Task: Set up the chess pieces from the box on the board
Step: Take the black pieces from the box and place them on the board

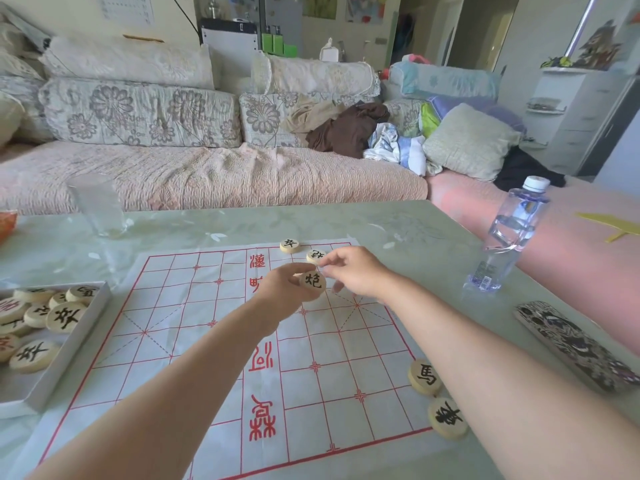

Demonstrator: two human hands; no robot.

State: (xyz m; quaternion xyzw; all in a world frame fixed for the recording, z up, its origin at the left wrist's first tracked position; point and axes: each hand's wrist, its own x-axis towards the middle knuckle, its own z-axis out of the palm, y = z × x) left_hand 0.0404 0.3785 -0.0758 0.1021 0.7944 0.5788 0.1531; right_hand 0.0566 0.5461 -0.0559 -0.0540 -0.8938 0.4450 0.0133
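Observation:
A white paper board point(194, 341) with red grid lines lies on the table. My left hand point(284, 284) holds a round wooden cannon piece point(312, 282) above the board's far right part. My right hand point(356, 271) reaches in from the right, its fingertips pinching the rim of a second cannon piece point(315, 256) on the board. A soldier piece point(290, 244) stands at the far edge. A horse piece point(424, 375) and a chariot piece point(446, 417) sit at the near right edge. The grey box point(69, 344) at left holds several pieces.
A plastic water bottle point(509, 237) stands right of the board. A patterned flat case point(571, 344) lies near the table's right edge. A clear glass point(97, 206) stands at the far left. A sofa with cushions and clothes runs behind the table.

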